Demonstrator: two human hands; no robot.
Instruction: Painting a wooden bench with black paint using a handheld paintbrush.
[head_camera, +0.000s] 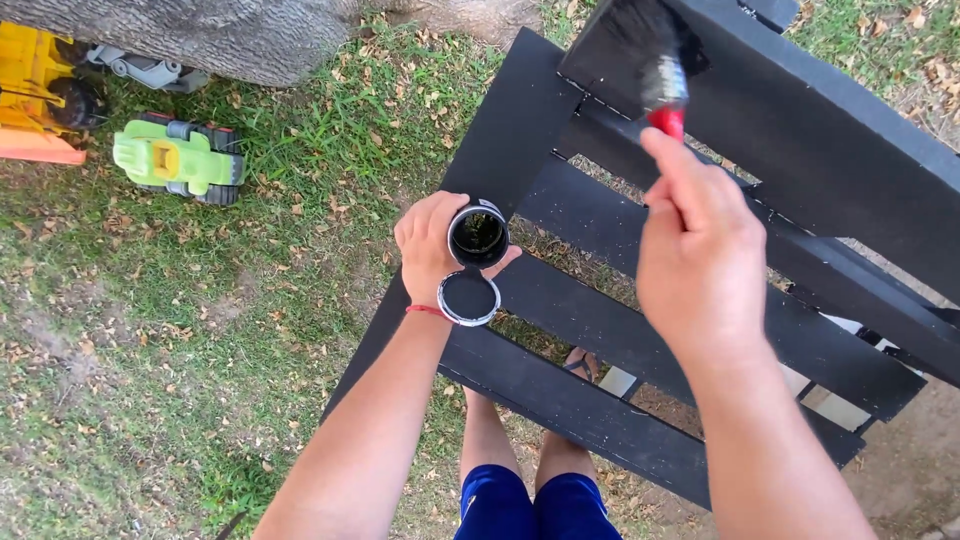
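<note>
Paint supply held near the work — brush on the far slat.
My left hand (432, 245) wraps the open paint can (478, 237); my right hand (700, 262) clenches the brush (655, 62) against the black pallet (800, 130).

Setting: outdoors, a home yard. Ground is patchy grass (200, 330) strewn with dry leaves. Well beyond the left hand's fingers (425, 222), a thick tree trunk (220, 35). Near its base, a green toy truck (180, 160) and a yellow toy vehicle (35, 80). Past the right hand's fingers (675, 165), a black-painted slatted wooden frame (800, 130) stands on the grass.
</note>
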